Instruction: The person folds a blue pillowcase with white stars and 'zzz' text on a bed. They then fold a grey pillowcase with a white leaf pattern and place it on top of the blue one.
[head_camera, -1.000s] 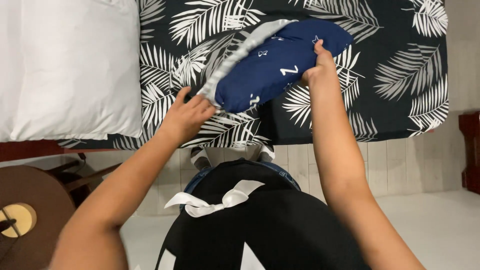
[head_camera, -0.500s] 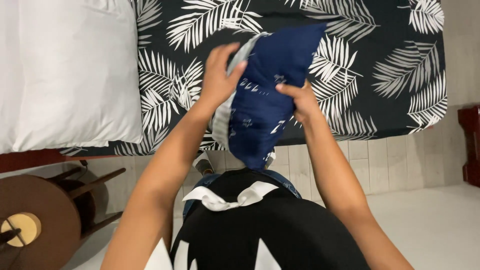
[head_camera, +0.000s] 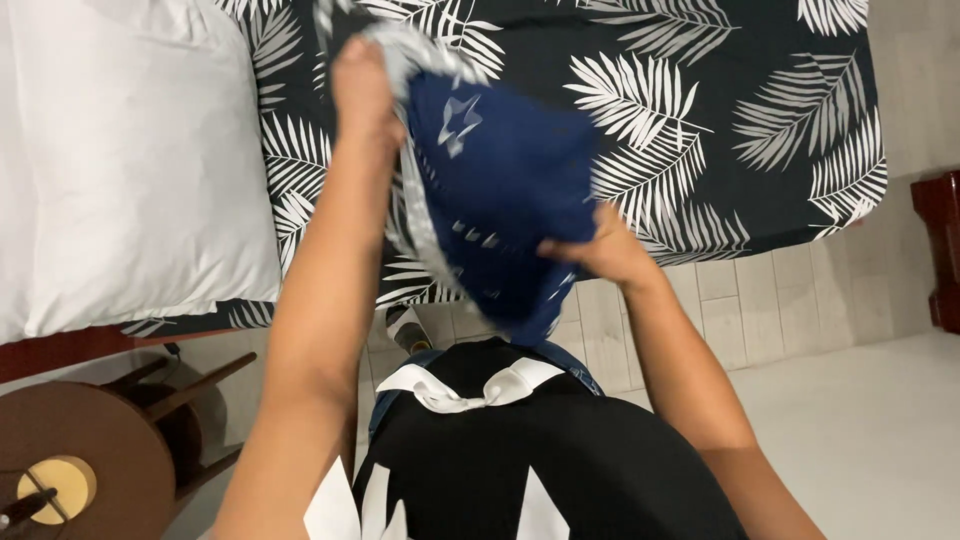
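I look down over my own chest, dressed in black with a white bow, toward a bed spread with a black cover printed in white palm leaves. A white pillow fills the upper left of the frame. In the upper middle, both of my hands hold a navy blue garment with small white markings and a grey-and-white striped edge. It hangs in the air above the near edge of the bed, bunched and folded over on itself.

My left hand, high in the upper middle, is closed around the striped edge. My right hand, lower and just right of centre, is closed on the bottom of the blue cloth, fingers tucked under it.

I judge the garment light and quite limp: it droops and creases wherever it is not held, so it will not keep a shape unsupported. It looks neither slippery nor fragile. The striped edge seems the firmest place to pinch, with a second hold at the opposite end.

A round brown stool sits at the lower left, on a pale floor.
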